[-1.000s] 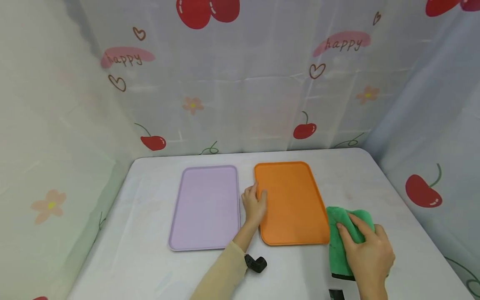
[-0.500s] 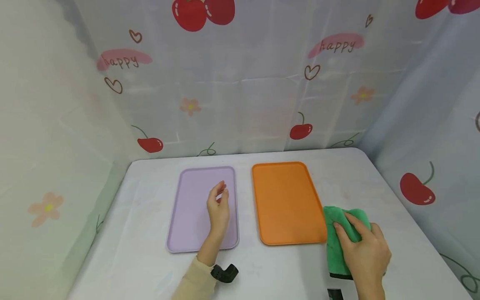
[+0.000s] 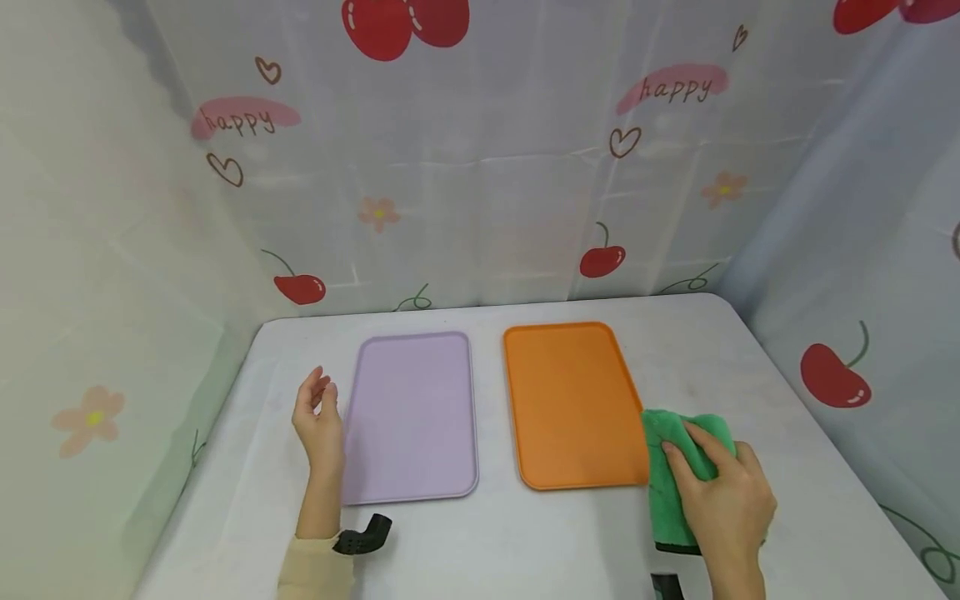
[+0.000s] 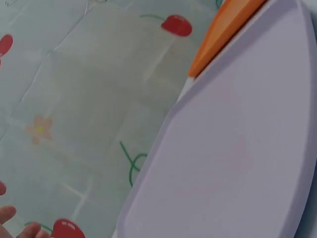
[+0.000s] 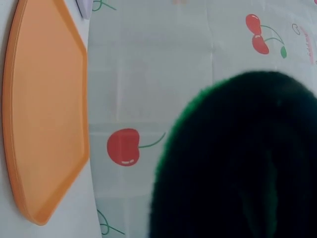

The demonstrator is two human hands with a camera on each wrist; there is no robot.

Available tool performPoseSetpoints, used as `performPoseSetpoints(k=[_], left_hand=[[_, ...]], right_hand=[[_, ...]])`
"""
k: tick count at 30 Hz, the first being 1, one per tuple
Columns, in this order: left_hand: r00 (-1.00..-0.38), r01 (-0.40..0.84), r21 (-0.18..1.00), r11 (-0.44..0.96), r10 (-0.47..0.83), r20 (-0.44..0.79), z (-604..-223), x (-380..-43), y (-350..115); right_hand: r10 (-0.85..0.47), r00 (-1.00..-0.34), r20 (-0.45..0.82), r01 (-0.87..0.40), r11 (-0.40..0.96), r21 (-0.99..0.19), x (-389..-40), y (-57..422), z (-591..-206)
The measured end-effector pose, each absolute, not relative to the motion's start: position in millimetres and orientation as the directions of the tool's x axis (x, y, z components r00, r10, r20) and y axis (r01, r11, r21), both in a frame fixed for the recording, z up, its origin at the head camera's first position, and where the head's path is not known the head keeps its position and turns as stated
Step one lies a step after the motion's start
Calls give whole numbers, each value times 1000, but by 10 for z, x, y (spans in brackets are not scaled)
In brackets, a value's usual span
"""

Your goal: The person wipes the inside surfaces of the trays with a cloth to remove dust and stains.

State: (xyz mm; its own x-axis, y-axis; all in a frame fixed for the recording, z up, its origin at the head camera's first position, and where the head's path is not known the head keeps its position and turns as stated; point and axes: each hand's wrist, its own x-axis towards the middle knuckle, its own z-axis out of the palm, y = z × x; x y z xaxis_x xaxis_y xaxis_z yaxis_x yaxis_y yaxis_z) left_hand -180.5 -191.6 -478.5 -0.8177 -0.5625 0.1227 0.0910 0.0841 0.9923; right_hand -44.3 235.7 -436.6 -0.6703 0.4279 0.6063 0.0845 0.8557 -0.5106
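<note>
Pinching the green cloth (image 3: 665,493) with my right hand (image 3: 726,498), I judge it soft, light, best held by its bunched middle, its thickness too shadowed to tell.

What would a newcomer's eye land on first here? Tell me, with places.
First, the bright orange tray, lying on the white table to the right of a lilac tray. Next, the green cloth in the grip of the right hand, by the orange tray's near right corner. Behind the table hangs a sheet printed with red cherries.
</note>
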Motion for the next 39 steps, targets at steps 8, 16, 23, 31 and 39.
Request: performPoseSetpoints(k=[8, 16, 23, 31, 39], left_hand=[[-883, -97, 987, 127, -468, -26, -5087, -1886, -2351], [-890, -38, 989, 145, -454, 32, -5403, -1938, -2370], [-900, -23, 947, 320, -419, 119, -5544, -1941, -2340], [-903, -32, 858, 513, -382, 195, -5589, -1957, -2334], [-916, -55, 753, 656, -333, 223, -5595, -1949, -2304]], right_hand=[[421, -681, 599, 82, 857, -509, -464, 2314, -4368], [417, -681, 602, 70, 855, -513, -486, 2287, -4404], [422, -691, 586, 70, 847, -528, -498, 2263, -4408], [432, -708, 559, 74, 833, -549, -506, 2249, -4411], [442, -722, 532, 90, 823, -562, -503, 2237, -4436]])
